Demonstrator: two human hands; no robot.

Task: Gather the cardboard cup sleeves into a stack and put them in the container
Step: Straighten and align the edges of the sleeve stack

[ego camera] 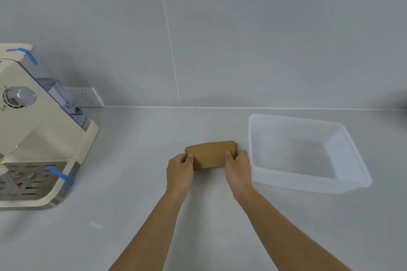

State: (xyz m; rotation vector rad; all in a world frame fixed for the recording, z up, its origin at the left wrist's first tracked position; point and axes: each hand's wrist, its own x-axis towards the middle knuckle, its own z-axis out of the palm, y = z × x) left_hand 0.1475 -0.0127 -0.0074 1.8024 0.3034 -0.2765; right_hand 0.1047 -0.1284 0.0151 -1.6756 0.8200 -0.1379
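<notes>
From the head camera, we see the stack of brown cardboard cup sleeves (210, 155) on the grey tabletop (132, 182), long axis left-right, our left hand (179, 170) and right hand (237, 168) pinching its ends. The translucent plastic container (356, 185) sits just right, nearer our right hand.

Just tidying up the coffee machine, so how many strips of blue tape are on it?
2. One strip crosses the top by the water tank; the other sits on the drip tray's right corner. More may be hidden on the machine's cut-off left side.

Soft even light, edges warped
</notes>
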